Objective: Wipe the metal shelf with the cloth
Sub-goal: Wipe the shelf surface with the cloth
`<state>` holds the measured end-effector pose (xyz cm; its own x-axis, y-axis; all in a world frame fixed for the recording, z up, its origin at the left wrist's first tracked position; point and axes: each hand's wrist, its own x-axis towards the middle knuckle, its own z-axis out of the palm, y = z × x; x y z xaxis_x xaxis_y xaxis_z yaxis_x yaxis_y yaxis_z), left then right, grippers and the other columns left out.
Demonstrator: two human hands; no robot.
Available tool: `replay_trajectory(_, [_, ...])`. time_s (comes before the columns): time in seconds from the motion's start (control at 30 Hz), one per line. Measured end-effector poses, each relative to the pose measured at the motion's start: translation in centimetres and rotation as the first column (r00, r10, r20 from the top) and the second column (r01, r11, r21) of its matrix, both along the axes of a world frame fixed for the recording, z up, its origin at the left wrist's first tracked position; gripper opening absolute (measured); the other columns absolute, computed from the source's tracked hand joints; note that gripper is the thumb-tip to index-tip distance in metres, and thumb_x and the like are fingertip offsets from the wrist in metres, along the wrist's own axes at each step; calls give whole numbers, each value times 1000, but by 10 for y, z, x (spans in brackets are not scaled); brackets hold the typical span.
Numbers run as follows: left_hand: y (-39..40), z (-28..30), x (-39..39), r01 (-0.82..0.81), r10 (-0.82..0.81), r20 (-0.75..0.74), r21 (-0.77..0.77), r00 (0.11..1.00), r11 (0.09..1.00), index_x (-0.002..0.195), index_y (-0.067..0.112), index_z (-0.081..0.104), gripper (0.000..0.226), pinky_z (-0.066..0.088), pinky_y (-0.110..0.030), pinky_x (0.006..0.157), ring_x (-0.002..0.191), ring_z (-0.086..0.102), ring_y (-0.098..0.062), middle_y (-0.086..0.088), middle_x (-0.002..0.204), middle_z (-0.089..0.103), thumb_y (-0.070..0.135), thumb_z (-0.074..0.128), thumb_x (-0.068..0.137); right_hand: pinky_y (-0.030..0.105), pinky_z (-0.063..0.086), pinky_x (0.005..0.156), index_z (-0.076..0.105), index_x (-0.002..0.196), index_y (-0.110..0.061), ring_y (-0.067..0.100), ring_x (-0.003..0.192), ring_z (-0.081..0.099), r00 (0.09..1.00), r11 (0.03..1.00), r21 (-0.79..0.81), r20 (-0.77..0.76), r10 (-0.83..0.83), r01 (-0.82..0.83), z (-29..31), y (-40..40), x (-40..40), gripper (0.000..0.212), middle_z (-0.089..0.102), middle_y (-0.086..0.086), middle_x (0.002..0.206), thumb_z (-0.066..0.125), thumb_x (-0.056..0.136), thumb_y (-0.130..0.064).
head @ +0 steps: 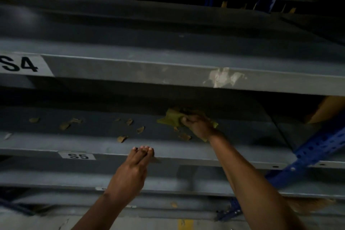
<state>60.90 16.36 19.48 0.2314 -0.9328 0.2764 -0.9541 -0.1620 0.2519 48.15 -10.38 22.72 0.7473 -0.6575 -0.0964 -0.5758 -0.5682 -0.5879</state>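
The right hand (196,125) is gripping a green cloth (172,119) against the grey shelf (93,129), while the left hand's (133,170) straight fingers are resting on its front edge.

Right hand (197,124) gripping cloth (172,119) on shelf (93,129)

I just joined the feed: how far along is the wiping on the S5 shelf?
Early to midway. The right hand grips the crumpled green cloth on the grey metal shelf; the stretch to its right looks free of scraps. The left hand rests straight fingers on the front edge. Brown torn scraps still litter the left part.
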Motion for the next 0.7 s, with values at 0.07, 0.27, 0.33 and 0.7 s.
replay_trajectory(0.07, [0, 1, 3, 6, -6, 9, 11, 1000, 1000, 131, 7, 57, 66, 34, -47, 102, 121, 56, -29, -12, 131, 60, -8, 75, 69, 32, 12, 119, 33, 148, -26, 13, 143, 21, 997, 997, 22, 39, 71, -71, -3, 13, -10, 49, 28, -8, 155, 43, 101, -38])
replay_trajectory(0.27, [4, 11, 2, 56, -58, 72, 23, 996, 998, 128, 6, 59, 69, 35, -45, 101, 116, 60, -27, -11, 127, 63, -8, 79, 63, 37, 38, 106, 55, 131, -21, 21, 124, 51, 977, 931, 341, 120, -178, 128, 6, 30, -39, 44, 57, 0, 133, 47, 96, -47])
replay_trajectory(0.33, [4, 14, 3, 67, -67, 66, 4, 996, 998, 128, 5, 59, 70, 35, -42, 102, 114, 61, -26, -11, 126, 63, -8, 80, 63, 40, 34, 109, 51, 136, -20, 25, 130, 46, 966, 934, 290, 86, -243, 209, 13, 32, -34, 50, 51, 4, 141, 41, 97, -51])
replay_trajectory(0.7, [9, 13, 13, 161, -162, 14, 47, 987, 986, 133, 6, 54, 67, 36, -40, 105, 121, 56, -27, -11, 133, 58, -8, 73, 70, 20, 53, 79, 63, 111, -10, 6, 91, 67, 958, 816, 577, 214, -190, 33, 17, 65, -42, 18, 66, 11, 116, 57, 95, -17])
